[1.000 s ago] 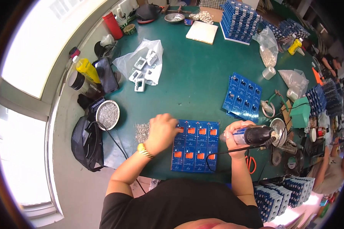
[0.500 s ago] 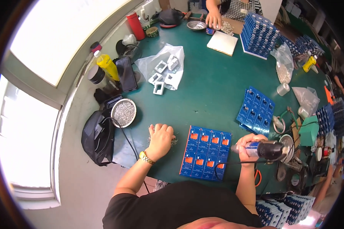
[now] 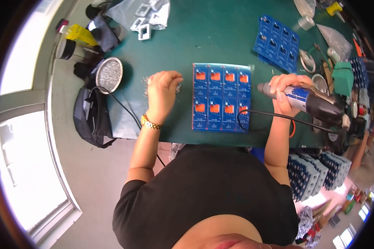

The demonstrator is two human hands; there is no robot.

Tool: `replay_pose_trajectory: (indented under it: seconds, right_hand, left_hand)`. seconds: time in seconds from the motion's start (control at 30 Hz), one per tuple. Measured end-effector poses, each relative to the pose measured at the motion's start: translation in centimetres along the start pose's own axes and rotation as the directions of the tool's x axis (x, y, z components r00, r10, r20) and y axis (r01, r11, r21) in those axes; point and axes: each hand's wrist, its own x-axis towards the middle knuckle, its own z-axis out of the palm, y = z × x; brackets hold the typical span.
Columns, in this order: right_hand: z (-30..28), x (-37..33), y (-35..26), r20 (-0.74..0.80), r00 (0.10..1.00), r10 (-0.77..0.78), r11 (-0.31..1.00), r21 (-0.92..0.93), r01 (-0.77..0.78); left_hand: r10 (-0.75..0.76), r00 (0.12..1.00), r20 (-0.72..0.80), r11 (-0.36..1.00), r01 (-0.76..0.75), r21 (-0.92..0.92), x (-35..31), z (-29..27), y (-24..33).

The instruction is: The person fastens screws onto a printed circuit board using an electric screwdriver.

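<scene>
In front of me a blue circuit board panel [image 3: 222, 89] lies flat, with rows of orange rectangular openings and an orange left edge. To its left, my left hand [image 3: 162, 89] is raised over a small scatter of metal bits that look like screws [image 3: 146, 85]. Its thumb and fingers are pinched together; whatever may be between them is too small to make out. My right hand [image 3: 284, 89] grips an electric screwdriver [image 3: 309, 99], held roughly level right of the panel, its tip pointing left. The screwdriver's black cord [image 3: 274, 114] loops over the panel's lower right corner.
A round bowl of small metal pieces [image 3: 109, 74] stands at the left beside a black bag [image 3: 87, 120]. More blue panels [image 3: 276, 43] are stacked at the upper right. White plastic frames [image 3: 143, 32] lie on a clear bag. Tools and tape crowd the right side.
My view has tipped down, so things sit higher in the picture. My left hand has gone from spread over the metal bits to a pinch. The screwdriver stays in my right hand.
</scene>
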Motion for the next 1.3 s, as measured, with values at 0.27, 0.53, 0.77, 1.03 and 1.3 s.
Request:
replay_pose_trajectory:
  seconds: [0.27,0.53,0.77,1.03,1.3]
  right_hand:
    - [2.4,-2.6,-4.4,-0.078,0.997,0.025,0.991,0.132,-0.014]
    - [5.3,-4.1,-2.5,-0.196,0.977,0.080,0.986,0.159,-0.049]
    - [5.7,-4.2,-1.7,-0.100,0.993,0.067,0.997,0.048,-0.063]
    - [6.0,-4.6,-1.1,-0.104,0.993,0.052,0.998,0.040,-0.048]
    - [5.9,-4.9,-0.6,-0.035,0.999,0.034,0.993,0.111,-0.029]
  left_hand:
    - [-0.042,0.999,0.005,0.991,0.041,0.124,-1.4,-0.1,-0.4]
    - [-0.051,0.965,0.259,0.964,0.115,-0.241,-2.4,3.8,4.8]
    - [0.325,0.914,0.242,0.946,-0.315,-0.079,-2.6,6.4,4.9]
    - [0.308,0.928,0.210,0.951,-0.298,-0.078,-2.7,6.7,4.9]
    - [0.288,0.935,0.208,0.957,-0.275,-0.087,-2.3,6.4,4.1]
